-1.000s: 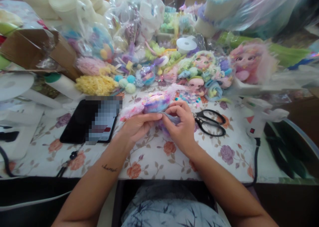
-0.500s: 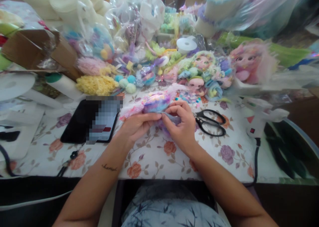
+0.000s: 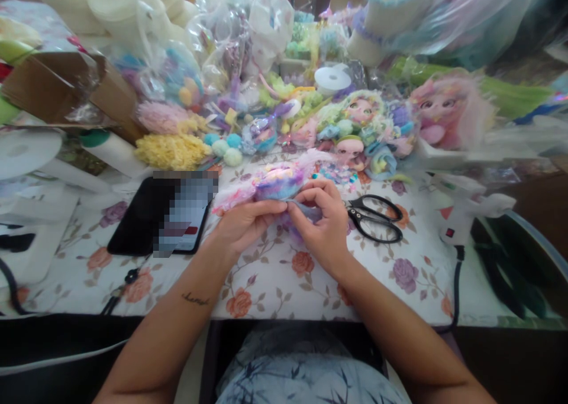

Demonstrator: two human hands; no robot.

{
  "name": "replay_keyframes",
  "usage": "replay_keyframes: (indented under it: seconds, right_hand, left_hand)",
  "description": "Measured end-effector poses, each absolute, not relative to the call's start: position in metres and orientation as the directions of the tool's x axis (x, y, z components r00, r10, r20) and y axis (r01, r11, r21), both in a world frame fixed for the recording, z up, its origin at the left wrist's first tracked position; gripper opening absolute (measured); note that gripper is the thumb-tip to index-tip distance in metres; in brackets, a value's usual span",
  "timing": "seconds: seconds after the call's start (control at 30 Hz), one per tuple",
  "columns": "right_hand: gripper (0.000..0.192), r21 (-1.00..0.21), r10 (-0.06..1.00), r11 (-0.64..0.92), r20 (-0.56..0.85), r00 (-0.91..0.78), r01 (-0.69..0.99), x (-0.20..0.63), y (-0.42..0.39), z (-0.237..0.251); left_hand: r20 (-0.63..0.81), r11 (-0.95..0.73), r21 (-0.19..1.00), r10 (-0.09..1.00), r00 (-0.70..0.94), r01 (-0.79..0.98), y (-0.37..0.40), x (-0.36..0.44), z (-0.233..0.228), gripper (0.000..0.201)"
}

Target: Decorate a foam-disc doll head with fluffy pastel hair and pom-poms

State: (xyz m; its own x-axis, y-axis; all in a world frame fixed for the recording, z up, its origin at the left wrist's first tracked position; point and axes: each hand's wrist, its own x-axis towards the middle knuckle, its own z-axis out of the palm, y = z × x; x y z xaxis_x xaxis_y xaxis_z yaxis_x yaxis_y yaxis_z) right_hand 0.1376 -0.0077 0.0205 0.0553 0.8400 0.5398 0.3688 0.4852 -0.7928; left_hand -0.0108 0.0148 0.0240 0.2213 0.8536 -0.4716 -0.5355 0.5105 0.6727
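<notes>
A fluffy pastel doll piece [image 3: 278, 182] in pink, purple and blue, with long fuzzy strands at both sides, lies between my hands near the middle of the table. My left hand [image 3: 248, 217] is closed on its lower left edge, thumb stretched along it. With thumb and fingers, my right hand [image 3: 322, 215] pinches a greyish-blue fabric strip [image 3: 306, 207] at the lower right of the piece. Both thumb tips nearly meet at the strip. Some purple fuzzy material hangs below, partly hidden by my right hand. Black-handled scissors [image 3: 377, 217] lie just right of that hand, blades partly hidden.
A phone [image 3: 133, 220] lies on the flowered tablecloth [image 3: 252, 274] at the left. A white glue gun [image 3: 457, 215] with a cord stands at the right. Behind are yellow fluffy trim [image 3: 173, 151], pompoms [image 3: 232, 156], doll heads [image 3: 437, 111], a ribbon spool [image 3: 332, 78] and a cardboard box [image 3: 115, 105].
</notes>
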Motion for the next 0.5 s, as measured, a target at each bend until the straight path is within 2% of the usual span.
replay_keyframes:
  seconds: [0.5]
  right_hand:
    - [0.013, -0.842, 0.878, 0.427, 0.473, 0.072, 0.329, 0.1379, -0.0065, 0.0223]
  left_hand:
    - [-0.437, 0.497, 0.704, 0.866, 0.243, -0.507, 0.0142, -0.0105, 0.0201, 0.012]
